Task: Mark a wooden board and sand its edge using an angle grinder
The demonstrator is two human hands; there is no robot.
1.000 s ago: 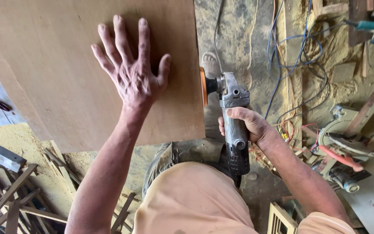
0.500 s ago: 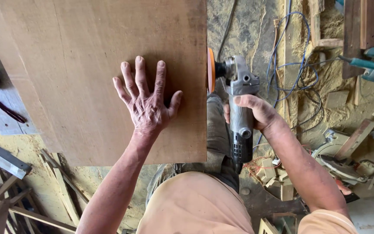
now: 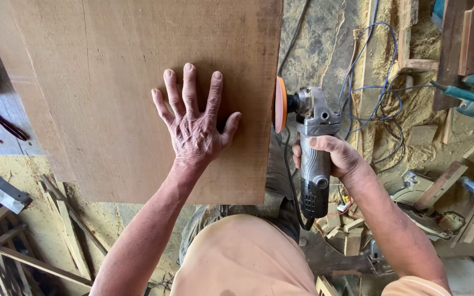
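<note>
From the head camera, looking down, my left hand (image 3: 196, 129) lies flat and spread on the wooden board (image 3: 111, 82), fingers splayed, palm pressing down near the board's right edge; it grips nothing, it only pins the panel. The board fills the upper left of the view, a broad brown sheet with faint grain, its near edge just ahead of my knees. It looks stiff and fairly heavy for its thickness, smooth on top, so I judge a flat palm holds it better than fingertips, and for lifting I would take it by two opposite edges. My right hand (image 3: 330, 156) is closed around the grey body of the angle grinder (image 3: 314, 148), fingers wrapped fully round the barrel, thumb over the top. The tool's orange sanding disc (image 3: 280, 104) stands on edge right at the board's right side, touching it or just beside it; I cannot tell which. The grinder looks dense and front-heavy, hard and a little slick, so the grip belongs mid-body, where I have it. Its black cord (image 3: 290, 181) runs down beside my leg. Beyond the tool, blue cable (image 3: 368, 82) loops over a sawdust-covered floor (image 3: 325, 44), with wood offcuts (image 3: 346, 230) near my right forearm and loose wooden slats (image 3: 6, 246) at lower left.
</note>
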